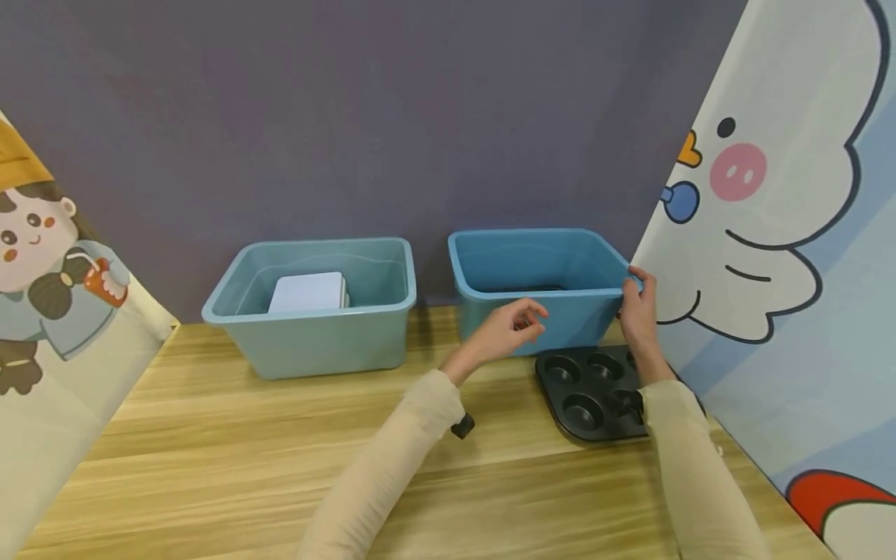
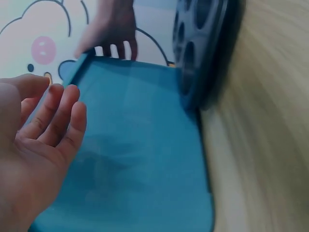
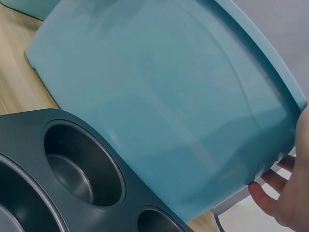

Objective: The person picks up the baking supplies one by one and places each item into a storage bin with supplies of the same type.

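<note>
My right hand (image 1: pixel 638 309) grips the right end of the darker blue bin (image 1: pixel 518 320), thumb over the rim and fingers against the outer side wall. In front of this bin's near wall hangs my left hand (image 1: pixel 505 330), its fingers loosely bent with nothing between them. The left wrist view shows the left palm (image 2: pixel 41 159) before the blue wall. A dark muffin tin (image 1: pixel 582 414) lies on the table under my right forearm, its back edge close to the bin. Something dark shows low inside the blue bin, mostly hidden by the front wall.
Left of the blue bin stands a paler green-blue bin (image 1: pixel 315 346) holding a white box-like object (image 1: pixel 308 292). Both bins are near the grey back wall (image 1: pixel 392 124) on the wooden table (image 1: pixel 231 467). A cartoon-printed panel (image 1: pixel 784 257) borders the right side.
</note>
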{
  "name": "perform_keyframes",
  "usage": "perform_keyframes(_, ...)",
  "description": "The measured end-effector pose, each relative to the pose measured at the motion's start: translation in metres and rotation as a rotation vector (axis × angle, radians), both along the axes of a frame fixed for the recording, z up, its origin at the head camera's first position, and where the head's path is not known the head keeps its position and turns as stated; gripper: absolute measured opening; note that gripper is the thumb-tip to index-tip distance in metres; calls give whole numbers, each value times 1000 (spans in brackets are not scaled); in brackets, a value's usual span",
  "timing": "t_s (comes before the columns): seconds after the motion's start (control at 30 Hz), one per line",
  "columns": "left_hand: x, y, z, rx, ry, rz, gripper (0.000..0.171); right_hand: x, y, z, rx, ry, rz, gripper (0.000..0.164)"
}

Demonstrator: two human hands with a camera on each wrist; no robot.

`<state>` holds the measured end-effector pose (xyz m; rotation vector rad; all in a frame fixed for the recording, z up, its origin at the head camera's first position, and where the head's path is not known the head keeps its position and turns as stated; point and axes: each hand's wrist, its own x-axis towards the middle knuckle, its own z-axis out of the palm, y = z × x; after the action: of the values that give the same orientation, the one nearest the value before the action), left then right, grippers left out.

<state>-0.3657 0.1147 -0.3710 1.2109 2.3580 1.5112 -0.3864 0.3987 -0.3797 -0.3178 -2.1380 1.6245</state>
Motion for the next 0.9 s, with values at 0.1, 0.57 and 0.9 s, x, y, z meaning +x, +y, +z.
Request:
perform_keyframes(0.1, -2, 1, -10, -15, -33, 5, 30, -1, 1, 0, -4, 7, 3, 55)
perform_keyframes(0.57, -1, 16, -45, -100, -88, 5, 27, 0, 1, -1, 33, 1, -27, 54)
perform_keyframes(0.9, -5, 24, -64, -94, -157, 77, 31, -2, 2, -2, 25, 0, -21, 54)
